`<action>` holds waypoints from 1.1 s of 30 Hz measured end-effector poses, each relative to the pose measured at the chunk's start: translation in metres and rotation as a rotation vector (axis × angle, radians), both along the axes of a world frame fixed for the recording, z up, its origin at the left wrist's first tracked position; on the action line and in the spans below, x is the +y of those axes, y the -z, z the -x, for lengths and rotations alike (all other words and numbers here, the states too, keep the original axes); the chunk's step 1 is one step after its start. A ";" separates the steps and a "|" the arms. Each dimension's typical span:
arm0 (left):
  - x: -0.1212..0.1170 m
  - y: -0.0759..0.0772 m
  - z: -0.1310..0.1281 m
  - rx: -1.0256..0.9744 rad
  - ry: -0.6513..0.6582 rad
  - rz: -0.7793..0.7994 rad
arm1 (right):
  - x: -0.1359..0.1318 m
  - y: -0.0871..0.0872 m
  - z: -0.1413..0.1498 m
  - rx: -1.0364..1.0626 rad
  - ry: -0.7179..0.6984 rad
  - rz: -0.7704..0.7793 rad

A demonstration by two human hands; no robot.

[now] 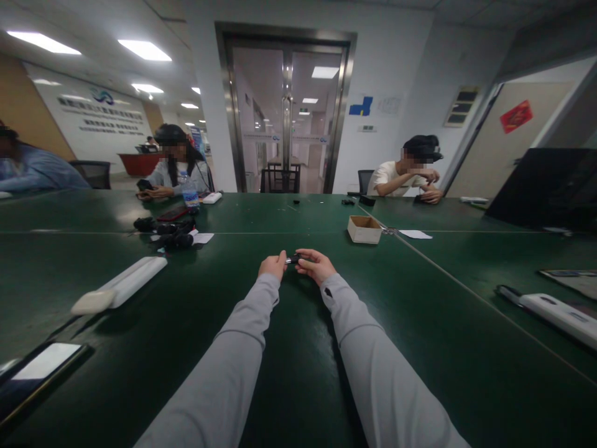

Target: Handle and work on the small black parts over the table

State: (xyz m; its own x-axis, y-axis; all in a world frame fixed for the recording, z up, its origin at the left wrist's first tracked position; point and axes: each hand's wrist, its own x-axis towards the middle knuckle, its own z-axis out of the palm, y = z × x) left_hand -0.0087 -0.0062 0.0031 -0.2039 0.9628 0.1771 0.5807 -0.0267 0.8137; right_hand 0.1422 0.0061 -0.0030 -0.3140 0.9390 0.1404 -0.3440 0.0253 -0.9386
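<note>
Both forearms, in light grey sleeves, stretch forward over the green table (298,348). Between the hands is a small black object with a shiny silver end (293,259); its exact kind is too small to make out. My left hand (273,266) is closed, its thumb and fingers pinching the silver end. From the other side my right hand (318,266) grips the black part with thumb and fingertips. The object is held just above the tabletop, partly covered by the fingers. To the right of my right hand stands a small open cardboard box (364,231).
A white power strip (140,277) and a phone (44,373) lie at left. Beyond them are black cables (175,235) and a water bottle (190,194). Another power strip (559,314) and a dark monitor (545,186) are at right. People sit across the table.
</note>
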 end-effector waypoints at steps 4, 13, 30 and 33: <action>0.001 0.005 -0.002 -0.038 0.037 -0.060 | 0.001 -0.001 0.004 0.008 0.103 0.073; 0.001 0.007 -0.005 -0.387 0.210 -0.050 | 0.002 0.000 0.006 0.019 0.158 0.060; 0.004 0.008 -0.005 -0.351 0.106 -0.051 | 0.002 0.000 0.006 -0.014 0.143 0.069; 0.005 0.010 -0.005 -0.324 0.120 -0.113 | 0.002 0.000 0.006 -0.017 0.148 0.074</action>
